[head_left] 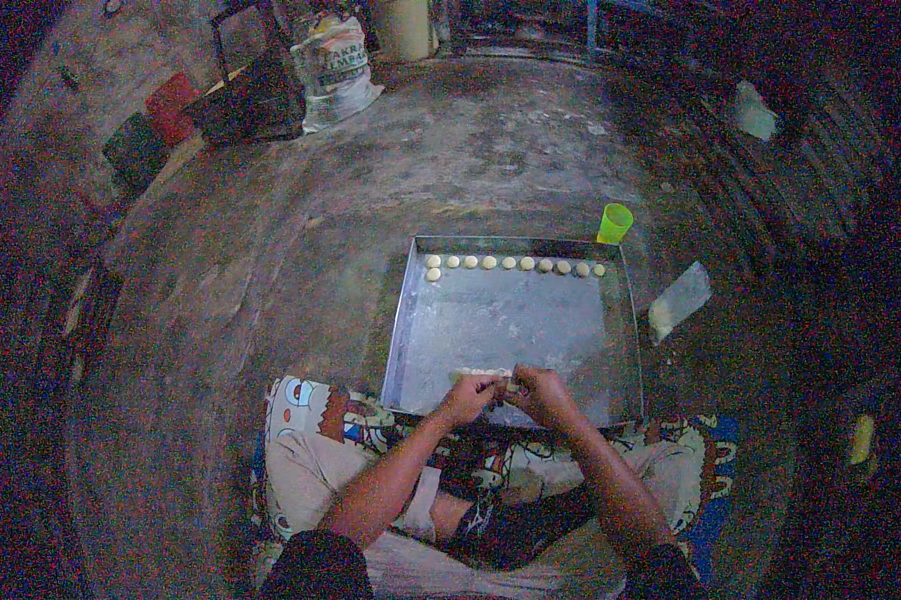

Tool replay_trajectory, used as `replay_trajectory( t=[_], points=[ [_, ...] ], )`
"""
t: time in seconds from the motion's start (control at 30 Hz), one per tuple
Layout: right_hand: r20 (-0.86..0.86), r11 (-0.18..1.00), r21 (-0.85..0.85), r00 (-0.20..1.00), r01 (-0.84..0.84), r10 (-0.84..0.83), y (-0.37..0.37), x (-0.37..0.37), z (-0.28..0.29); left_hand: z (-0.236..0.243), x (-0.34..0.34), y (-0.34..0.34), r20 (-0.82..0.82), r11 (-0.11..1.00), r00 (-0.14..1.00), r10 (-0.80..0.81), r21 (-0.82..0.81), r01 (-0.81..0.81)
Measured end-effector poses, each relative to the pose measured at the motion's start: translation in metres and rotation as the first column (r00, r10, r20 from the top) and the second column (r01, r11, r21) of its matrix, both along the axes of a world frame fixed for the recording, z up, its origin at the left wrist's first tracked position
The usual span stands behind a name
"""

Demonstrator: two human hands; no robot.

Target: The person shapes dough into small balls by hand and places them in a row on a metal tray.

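Note:
At the near edge of a shallow square metal tray (396, 345), my two hands meet with their fingers closed. My left hand (471, 400) pinches a pale strip that looks like dough (483, 372). Against its right end press the fingers of my right hand (543, 396); the exact grip is partly hidden and grainy. Small round pale dough balls (509, 263) line the tray's far edge in a row, and a single ball (433, 275) starts a second row at the left. The tray's floor looks dusted with white powder.
A yellow-green cup (617, 222) stands by the tray's far right corner. Right of the tray lies a clear plastic bag (679, 302) with pale contents. A white sack (336, 75) is at the back left. Patterned cloth (306, 405) lies under my crossed legs.

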State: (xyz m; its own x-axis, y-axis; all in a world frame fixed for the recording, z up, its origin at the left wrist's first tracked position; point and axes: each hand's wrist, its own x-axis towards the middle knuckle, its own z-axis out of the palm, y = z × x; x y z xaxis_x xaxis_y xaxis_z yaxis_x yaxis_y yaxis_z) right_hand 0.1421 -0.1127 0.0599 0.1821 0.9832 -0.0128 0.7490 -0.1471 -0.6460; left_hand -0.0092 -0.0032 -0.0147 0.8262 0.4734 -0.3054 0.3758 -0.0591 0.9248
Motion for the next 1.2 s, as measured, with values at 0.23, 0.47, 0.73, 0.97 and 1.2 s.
replay_trajectory(
  t=[0.23, 0.47, 0.73, 0.97, 1.2],
  points=[
    [-0.243, 0.997, 0.045, 0.969, 0.058, -0.045, -0.002, -0.005, -0.002, 0.004, -0.009, -0.001, 0.201, 0.982, 0.967, 0.156, 0.074, -0.173],
    [-0.187, 0.988, -0.125, 0.98, -0.089, 0.065, -0.017, -0.005, -0.009, 0.022, -0.026, -0.032, 0.144, 0.952, 0.982, 0.124, 0.261, -0.158],
    [-0.126, 0.985, -0.119, 0.986, -0.126, 0.111, -0.016, 0.004, -0.039, 0.004, -0.032, -0.01, 0.155, 0.853, 0.89, 0.428, 0.257, -0.455],
    [-0.025, 0.994, -0.053, 0.995, -0.098, 0.097, -0.018, 0.003, -0.028, -0.001, -0.031, -0.006, 0.238, 0.875, 0.922, 0.307, 0.311, -0.371],
    [-0.055, 0.997, -0.044, 0.996, -0.066, 0.064, -0.023, 0.0, -0.046, -0.018, -0.034, -0.01, 0.203, 0.923, 0.935, 0.289, 0.2, -0.329]
  ],
)
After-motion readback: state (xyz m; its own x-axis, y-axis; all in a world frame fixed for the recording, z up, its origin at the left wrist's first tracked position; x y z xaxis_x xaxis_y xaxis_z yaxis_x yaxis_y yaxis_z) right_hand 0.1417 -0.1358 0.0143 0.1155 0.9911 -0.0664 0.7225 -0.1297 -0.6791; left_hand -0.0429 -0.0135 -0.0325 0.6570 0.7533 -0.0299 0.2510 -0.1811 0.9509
